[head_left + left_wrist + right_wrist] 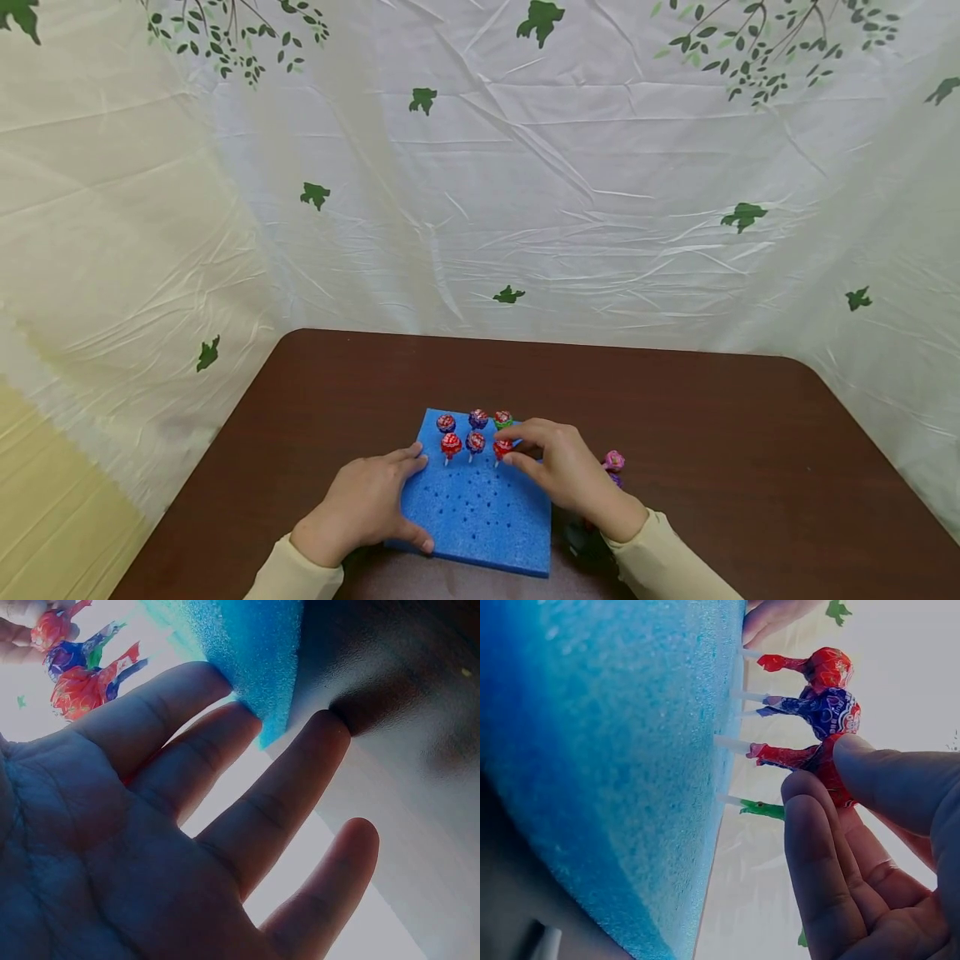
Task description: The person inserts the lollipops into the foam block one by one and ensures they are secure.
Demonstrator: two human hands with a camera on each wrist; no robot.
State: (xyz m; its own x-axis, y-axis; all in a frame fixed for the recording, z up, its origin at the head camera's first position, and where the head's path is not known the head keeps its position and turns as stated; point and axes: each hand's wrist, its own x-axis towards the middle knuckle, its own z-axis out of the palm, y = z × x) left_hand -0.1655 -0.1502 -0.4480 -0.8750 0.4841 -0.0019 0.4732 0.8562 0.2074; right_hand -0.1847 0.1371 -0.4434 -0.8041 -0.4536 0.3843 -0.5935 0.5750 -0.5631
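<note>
1. Currently, blue block (480,542): holes (489,505) toward near edge unfilled.
2. Left hand (367,500), fingers spread, touches left edge.
3. Beyond right edge: loose lollipops (613,460), judged unplaced.
4. Right hand (566,467) pinches red lollipop (502,448), stick meeting foam.
5. Toward far edge: five standing lollipops (476,442).

White leaf-print curtain (480,187) behind dark brown table (720,433).

The far half of the blue board (480,540) is obstructed by lollipops (451,444). Room is left above its near half.
</note>
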